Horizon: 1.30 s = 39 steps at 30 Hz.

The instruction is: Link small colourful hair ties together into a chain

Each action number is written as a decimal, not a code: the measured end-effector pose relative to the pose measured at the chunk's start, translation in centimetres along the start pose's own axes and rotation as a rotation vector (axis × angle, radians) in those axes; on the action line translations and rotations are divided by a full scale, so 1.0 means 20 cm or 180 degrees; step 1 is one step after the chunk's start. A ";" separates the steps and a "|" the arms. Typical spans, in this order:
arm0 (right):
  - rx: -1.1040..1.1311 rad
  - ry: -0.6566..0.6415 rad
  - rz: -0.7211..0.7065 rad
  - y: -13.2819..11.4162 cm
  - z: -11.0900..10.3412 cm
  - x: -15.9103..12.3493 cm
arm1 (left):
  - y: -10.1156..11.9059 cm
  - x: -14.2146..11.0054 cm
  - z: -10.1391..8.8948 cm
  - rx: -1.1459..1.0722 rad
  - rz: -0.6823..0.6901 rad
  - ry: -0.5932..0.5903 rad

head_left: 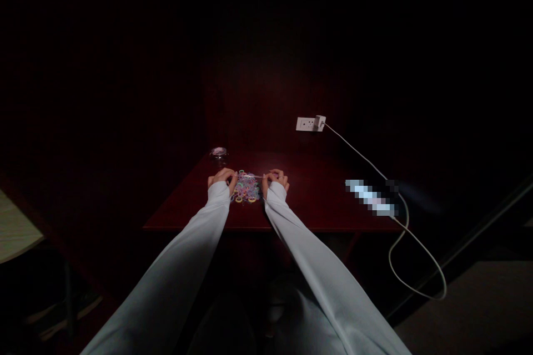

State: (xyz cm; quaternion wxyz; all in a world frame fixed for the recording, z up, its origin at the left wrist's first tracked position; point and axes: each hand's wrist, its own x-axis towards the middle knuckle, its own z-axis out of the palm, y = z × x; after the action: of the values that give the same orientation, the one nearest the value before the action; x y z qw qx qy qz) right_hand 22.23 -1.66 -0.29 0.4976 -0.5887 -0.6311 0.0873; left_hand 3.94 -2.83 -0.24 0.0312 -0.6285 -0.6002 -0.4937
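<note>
Between my two hands a thin, pale elastic hair tie (251, 176) is stretched tight from side to side. My left hand (224, 176) pinches its left end with thumb and fingers. The right end is pinched in my right hand (275, 178). Just under and between the hands lies a loose pile of small, many-coloured hair ties (249, 189) on the dark red table (316, 199). Yellow and green rings stand out among mostly purple ones. Behind my left hand stands a clear round jar (219, 153) with something pinkish at its top.
On the table's right side is a blurred-out bright device (372, 198), likely a phone. A white cable (356, 150) runs from a charger (320, 122) in the wall socket (305, 124), then loops past the table's right edge. A pale tabletop (16, 227) shows at far left.
</note>
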 end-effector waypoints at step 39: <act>-0.0187 0.0013 0.0177 -0.01 -0.01 0.00 | 0.01 0.00 0.00 0.0040 -0.0146 -0.0024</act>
State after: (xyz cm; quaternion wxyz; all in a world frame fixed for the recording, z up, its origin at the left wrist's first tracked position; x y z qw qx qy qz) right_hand 22.27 -1.84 -0.12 0.4788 -0.6205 -0.6157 0.0813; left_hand 4.01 -2.92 -0.08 0.0215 -0.6162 -0.6176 -0.4882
